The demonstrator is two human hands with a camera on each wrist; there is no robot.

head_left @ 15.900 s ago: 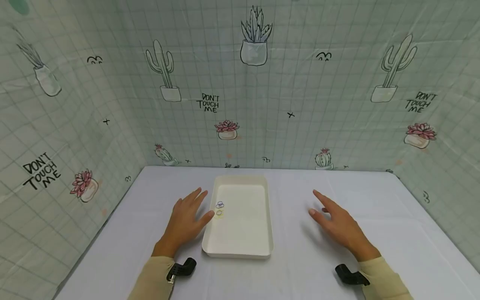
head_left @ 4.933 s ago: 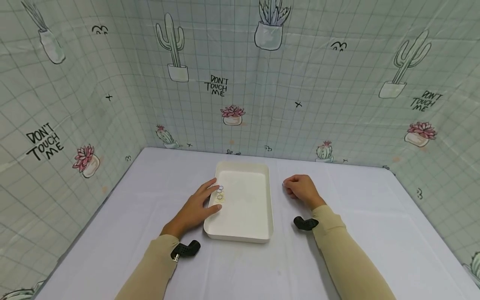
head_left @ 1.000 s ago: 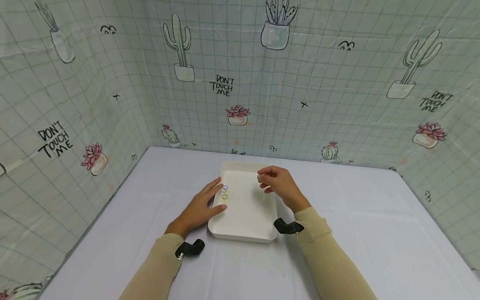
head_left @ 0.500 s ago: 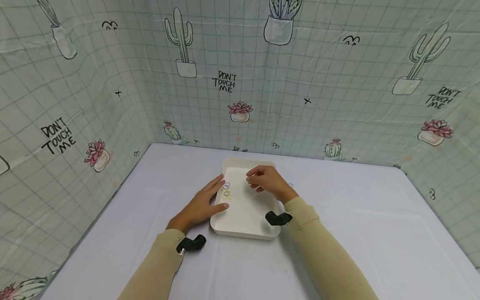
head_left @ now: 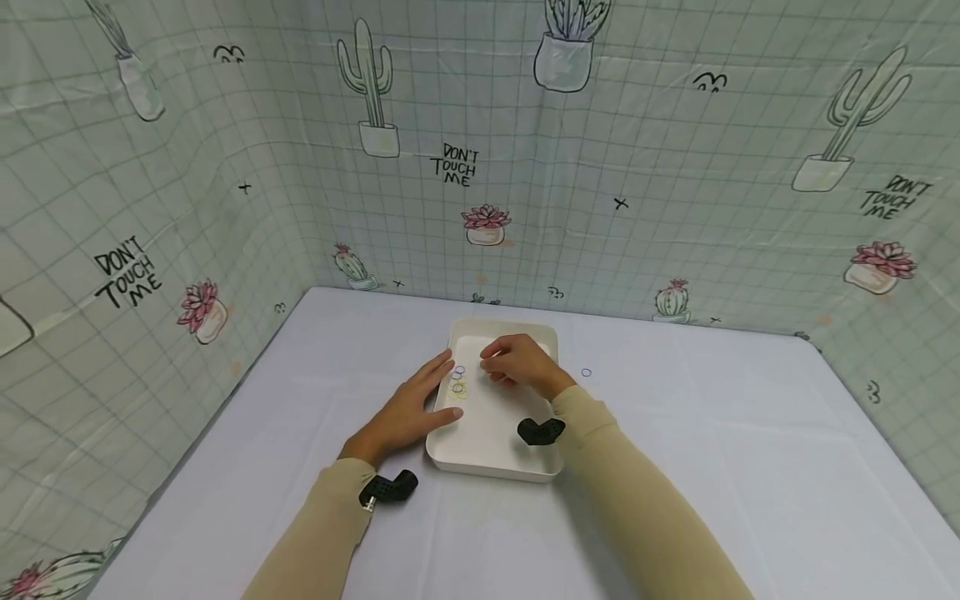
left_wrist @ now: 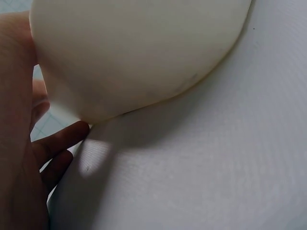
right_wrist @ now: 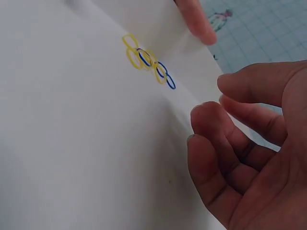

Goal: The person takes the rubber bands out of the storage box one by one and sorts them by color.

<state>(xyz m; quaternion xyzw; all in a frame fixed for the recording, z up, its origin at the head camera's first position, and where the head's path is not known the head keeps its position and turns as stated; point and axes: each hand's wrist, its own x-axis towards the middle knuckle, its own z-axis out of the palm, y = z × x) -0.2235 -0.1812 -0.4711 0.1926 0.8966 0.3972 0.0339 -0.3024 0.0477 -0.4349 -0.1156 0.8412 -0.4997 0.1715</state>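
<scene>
My left hand (head_left: 408, 410) lies flat, steadying the tray (head_left: 491, 446). My right hand (head_left: 517, 364) hovers loosely curled, holding nothing, beside the rubber bands (right_wrist: 146, 62). They look light and floppy; I'd pinch one loop's edge.

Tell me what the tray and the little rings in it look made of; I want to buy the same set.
The tray looks like moulded plastic: cream, matte, thin rounded walls. The rings look like small rubber bands: thin yellow and blue loops, lying limp and overlapping. The table seems covered in white cloth, finely woven with soft creases.

Tray (head_left: 495, 454) at table (head_left: 750, 467) centre; bands (head_left: 457, 382) inside at nine o'clock, one band (head_left: 586, 372) outside, seemingly at two o'clock.
</scene>
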